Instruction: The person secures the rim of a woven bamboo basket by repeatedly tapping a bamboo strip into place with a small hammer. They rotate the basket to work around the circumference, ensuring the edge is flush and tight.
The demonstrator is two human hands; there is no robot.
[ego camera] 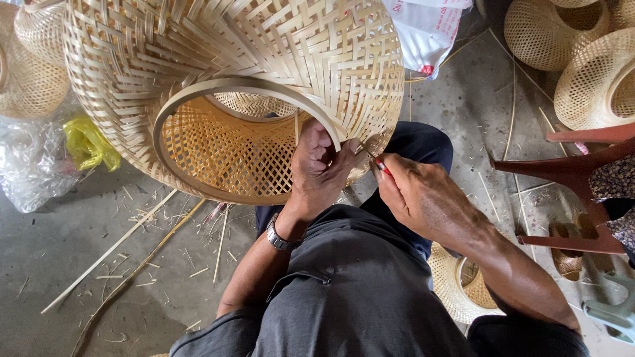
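On our lap, the woven bamboo basket (231, 79) lies tilted, mouth toward us. Our left hand (321, 165) curls over its rim hoop (198, 89), pinching it steady; our right hand (417, 195) pinches a small red-tipped tool (381, 165) at the weave. We work close to the rim; open floor (79, 251) lies left, a chair (582, 178) crowds right.
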